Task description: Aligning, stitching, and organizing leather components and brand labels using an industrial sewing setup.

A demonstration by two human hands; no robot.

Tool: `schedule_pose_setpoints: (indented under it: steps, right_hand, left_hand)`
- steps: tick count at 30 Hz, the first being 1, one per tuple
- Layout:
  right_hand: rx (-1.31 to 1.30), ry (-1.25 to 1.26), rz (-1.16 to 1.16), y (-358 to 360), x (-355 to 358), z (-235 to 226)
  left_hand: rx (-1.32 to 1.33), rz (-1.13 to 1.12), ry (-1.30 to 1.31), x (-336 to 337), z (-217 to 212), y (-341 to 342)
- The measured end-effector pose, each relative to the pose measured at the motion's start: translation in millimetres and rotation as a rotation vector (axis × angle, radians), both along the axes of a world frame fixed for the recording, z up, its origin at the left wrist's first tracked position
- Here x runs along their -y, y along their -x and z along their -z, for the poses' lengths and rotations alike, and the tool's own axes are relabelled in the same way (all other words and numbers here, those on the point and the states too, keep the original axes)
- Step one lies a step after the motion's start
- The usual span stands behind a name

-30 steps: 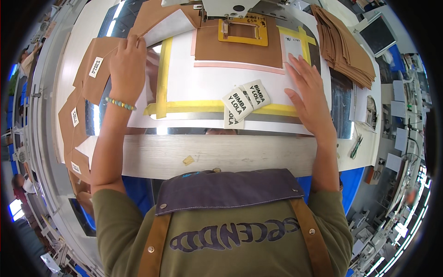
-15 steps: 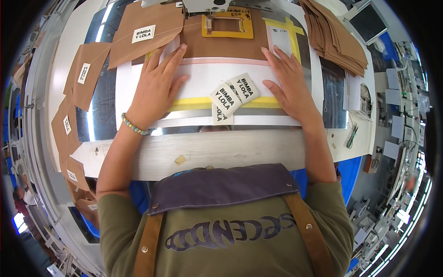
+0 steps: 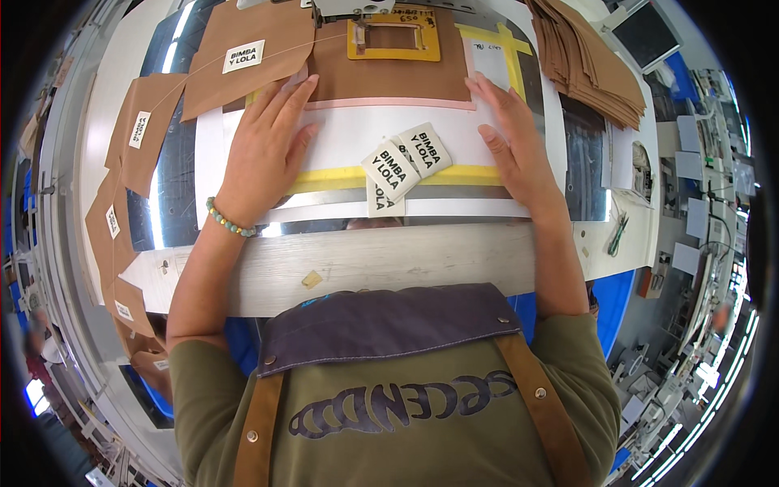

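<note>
Flat over the left edge of a brown panel (image 3: 389, 77) lies my left hand (image 3: 264, 150), fingers stretched out and holding nothing. My right hand (image 3: 519, 146) rests at the panel's right edge, thumb apart from its extended fingers. The panel has a pink strip along its near edge and lies on a white sheet (image 3: 341, 142) with yellow tape. A yellow frame (image 3: 353, 40) with a rectangular opening sits on the panel under a sewing machine head (image 3: 349, 10), partly cut off by the picture. Between my hands, several white printed labels (image 3: 393, 166) overlap in a small pile.
Brown pieces with white labels (image 3: 243, 57) trail down the left side, joined by thread. A stack of brown pieces (image 3: 580, 65) stands at the far right, beside a dark screen (image 3: 645, 36). Small green-handled snips (image 3: 618, 235) lie on the right of the table (image 3: 381, 260).
My right hand has shifted slightly outward and its fingers are closer together, baring the panel's near right corner. My left hand stays at the left edge. The view has drifted slightly.
</note>
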State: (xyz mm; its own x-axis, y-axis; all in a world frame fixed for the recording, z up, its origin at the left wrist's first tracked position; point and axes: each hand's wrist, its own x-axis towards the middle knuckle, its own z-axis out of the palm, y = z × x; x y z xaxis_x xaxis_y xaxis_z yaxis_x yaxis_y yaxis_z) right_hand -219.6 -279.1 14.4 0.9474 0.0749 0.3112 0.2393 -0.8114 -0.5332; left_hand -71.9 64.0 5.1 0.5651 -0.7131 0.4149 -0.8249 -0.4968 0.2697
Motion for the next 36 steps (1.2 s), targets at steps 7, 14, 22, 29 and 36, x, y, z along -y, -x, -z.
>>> schedule_pose_setpoints:
  steps: [7,14,22,29,36]
  right_hand:
    - [0.046,-0.081,0.006,1.7,0.0,0.3]
    - [0.046,0.133,-0.007,5.8,8.2,2.9]
    - [0.066,0.166,0.002,3.9,4.8,7.0]
    - [0.09,0.09,-0.015,6.8,-0.6,1.3]
    - [0.019,0.208,-0.027,10.2,0.7,-2.3]
  left_hand:
    - [-0.086,0.058,0.023,2.3,-4.8,1.3]
    - [-0.088,0.1,0.027,7.1,-1.0,0.8]
    - [-0.143,0.059,0.001,5.2,-5.6,-4.2]
    - [-0.091,0.073,0.077,0.5,-5.5,-5.8]
    - [-0.084,0.106,0.121,0.5,-2.1,-2.9]
